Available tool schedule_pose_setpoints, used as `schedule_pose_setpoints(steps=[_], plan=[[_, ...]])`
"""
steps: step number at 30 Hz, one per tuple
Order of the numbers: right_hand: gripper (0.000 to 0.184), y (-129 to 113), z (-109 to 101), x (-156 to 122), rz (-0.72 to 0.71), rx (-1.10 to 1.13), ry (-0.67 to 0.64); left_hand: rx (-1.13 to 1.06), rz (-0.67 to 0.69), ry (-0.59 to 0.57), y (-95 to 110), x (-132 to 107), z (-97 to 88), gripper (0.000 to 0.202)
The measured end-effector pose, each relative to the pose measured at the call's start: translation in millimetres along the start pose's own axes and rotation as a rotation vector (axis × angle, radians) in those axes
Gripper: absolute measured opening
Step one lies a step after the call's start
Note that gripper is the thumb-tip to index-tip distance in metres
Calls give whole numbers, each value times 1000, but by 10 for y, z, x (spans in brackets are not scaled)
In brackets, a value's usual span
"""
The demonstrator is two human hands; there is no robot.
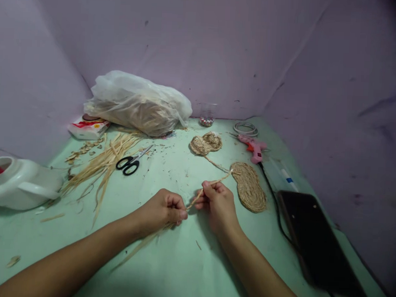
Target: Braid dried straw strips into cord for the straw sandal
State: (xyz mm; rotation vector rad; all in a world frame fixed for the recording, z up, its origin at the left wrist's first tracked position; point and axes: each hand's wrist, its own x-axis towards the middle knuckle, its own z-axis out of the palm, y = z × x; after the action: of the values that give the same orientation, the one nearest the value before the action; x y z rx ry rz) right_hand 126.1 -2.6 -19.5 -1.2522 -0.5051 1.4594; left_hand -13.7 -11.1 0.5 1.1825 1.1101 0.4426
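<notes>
A thin twisted straw cord runs between my two hands. My left hand pinches it between thumb and fingers, with loose straw strands trailing out below toward the lower left. Higher on the cord, my right hand is closed on it with thumb and forefinger. From there the cord continues up to a flat coiled sole shape lying right of my right hand. Farther back sits a second woven piece, shaped like a small slipper, with a cord stretching from it toward the sole shape.
Black-handled scissors lie beside a spread of dry straw strips. A white plastic bag, a tissue pack and a jar of beads stand behind. On the right are a pink glue gun and a phone; a white pitcher is left.
</notes>
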Motion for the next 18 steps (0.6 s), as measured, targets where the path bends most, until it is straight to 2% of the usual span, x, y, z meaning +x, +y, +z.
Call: schedule_pose_setpoints(steps=[11,14,18], plan=[[19,49,46,-195,346,154,-151,37,-9,-70,-55,4,-77,5],[19,21,25,-165,336,123,-224,56,28,-37,-79,10,-82,4],[19,-75,-25,-98,204,64,-271,118,102,76,-118,-3,-74,9]])
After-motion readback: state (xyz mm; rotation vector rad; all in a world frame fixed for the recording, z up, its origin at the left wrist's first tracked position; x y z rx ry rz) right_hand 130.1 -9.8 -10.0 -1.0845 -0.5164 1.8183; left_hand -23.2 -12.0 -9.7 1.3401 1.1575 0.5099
